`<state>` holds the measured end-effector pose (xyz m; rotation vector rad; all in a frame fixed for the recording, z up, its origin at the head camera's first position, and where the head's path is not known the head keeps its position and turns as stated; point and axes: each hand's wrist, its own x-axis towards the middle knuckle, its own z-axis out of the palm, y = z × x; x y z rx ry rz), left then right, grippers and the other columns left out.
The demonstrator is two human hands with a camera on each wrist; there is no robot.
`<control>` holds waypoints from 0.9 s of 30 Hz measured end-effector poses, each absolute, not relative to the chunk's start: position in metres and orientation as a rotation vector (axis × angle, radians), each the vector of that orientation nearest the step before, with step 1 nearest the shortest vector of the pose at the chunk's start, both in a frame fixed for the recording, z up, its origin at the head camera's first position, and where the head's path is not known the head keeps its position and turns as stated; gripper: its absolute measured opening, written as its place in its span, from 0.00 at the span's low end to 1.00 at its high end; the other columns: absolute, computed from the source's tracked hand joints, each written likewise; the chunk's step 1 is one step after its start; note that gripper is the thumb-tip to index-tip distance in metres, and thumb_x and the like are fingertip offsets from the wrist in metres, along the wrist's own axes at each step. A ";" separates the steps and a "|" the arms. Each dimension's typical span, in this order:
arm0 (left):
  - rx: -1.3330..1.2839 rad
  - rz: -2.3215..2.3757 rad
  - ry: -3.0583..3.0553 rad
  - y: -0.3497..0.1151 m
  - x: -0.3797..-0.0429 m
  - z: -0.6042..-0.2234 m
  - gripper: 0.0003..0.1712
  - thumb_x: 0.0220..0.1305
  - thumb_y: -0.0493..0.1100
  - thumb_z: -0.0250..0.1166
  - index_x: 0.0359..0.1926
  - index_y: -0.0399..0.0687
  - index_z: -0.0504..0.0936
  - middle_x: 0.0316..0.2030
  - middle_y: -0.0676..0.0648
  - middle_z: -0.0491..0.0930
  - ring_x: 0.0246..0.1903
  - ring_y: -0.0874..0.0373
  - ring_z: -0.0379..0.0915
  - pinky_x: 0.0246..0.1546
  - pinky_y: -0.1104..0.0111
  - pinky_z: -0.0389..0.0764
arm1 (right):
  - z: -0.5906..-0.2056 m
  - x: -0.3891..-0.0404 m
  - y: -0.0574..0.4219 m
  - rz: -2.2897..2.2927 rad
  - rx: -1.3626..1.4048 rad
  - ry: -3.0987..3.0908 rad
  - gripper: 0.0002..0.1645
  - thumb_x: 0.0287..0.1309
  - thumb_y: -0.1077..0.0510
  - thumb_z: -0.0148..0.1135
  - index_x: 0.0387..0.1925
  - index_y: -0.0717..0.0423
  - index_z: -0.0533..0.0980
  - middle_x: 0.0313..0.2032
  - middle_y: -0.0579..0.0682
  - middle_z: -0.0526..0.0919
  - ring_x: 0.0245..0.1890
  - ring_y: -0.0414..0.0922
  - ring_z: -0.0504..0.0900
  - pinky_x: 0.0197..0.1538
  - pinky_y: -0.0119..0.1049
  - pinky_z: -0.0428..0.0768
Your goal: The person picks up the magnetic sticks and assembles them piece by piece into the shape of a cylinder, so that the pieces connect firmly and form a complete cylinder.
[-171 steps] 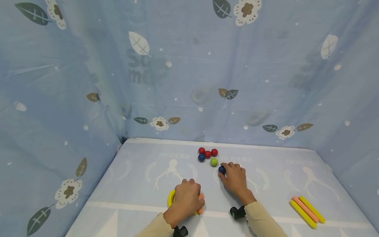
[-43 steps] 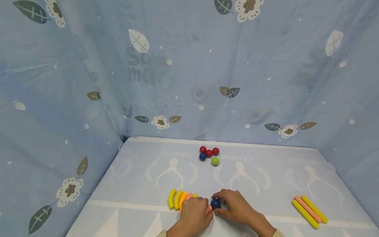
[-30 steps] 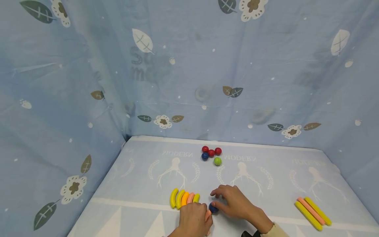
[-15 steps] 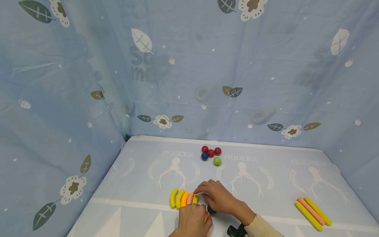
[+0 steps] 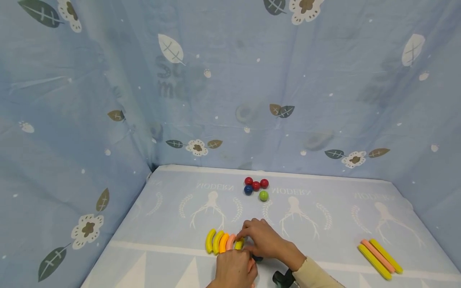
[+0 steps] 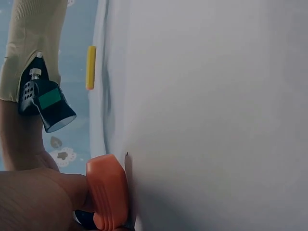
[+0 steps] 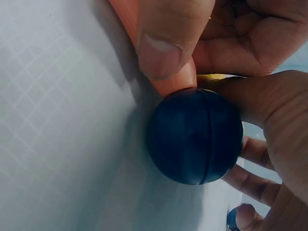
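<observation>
My left hand grips a salmon-coloured stick, its thumb pressed along it in the right wrist view. A dark blue ball lies on the table right at that stick's end; in the head view my hands mostly cover it. Reaching over the ball, my right hand pinches a short curved yellow stick between thumb and index finger. That stick is at the right end of a row of short curved sticks: two yellow ones, an orange one and a pink one.
Farther back lie three red balls, another blue ball and a green ball. To the right, two long yellow sticks flank a pink one. Patterned blue cloth walls the table's back and sides.
Earlier my right hand brought the blue ball from the back to the salmon stick's end and let go. It then moved left to the yellow stick. My left hand has stayed on the salmon stick lately.
</observation>
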<state>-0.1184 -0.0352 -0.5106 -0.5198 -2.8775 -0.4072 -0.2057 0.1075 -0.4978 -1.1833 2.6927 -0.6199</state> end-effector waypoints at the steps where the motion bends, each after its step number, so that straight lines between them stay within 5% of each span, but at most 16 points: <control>1: -0.522 -0.418 -2.874 -0.035 -0.118 -0.511 0.23 0.51 0.51 0.69 0.12 0.58 0.63 0.09 0.60 0.55 0.08 0.65 0.51 0.08 0.70 0.54 | -0.498 -0.206 0.107 -0.605 -1.170 2.704 0.12 0.50 0.49 0.76 0.39 0.36 0.85 0.35 0.32 0.75 0.36 0.35 0.70 0.38 0.36 0.66; 27: -0.528 -0.378 -2.975 -0.035 -0.117 -0.509 0.24 0.53 0.57 0.69 0.13 0.58 0.66 0.09 0.59 0.59 0.10 0.63 0.56 0.10 0.67 0.57 | -0.491 -0.207 0.121 -0.431 -1.177 2.837 0.10 0.55 0.46 0.73 0.38 0.42 0.84 0.33 0.32 0.77 0.35 0.36 0.73 0.39 0.36 0.68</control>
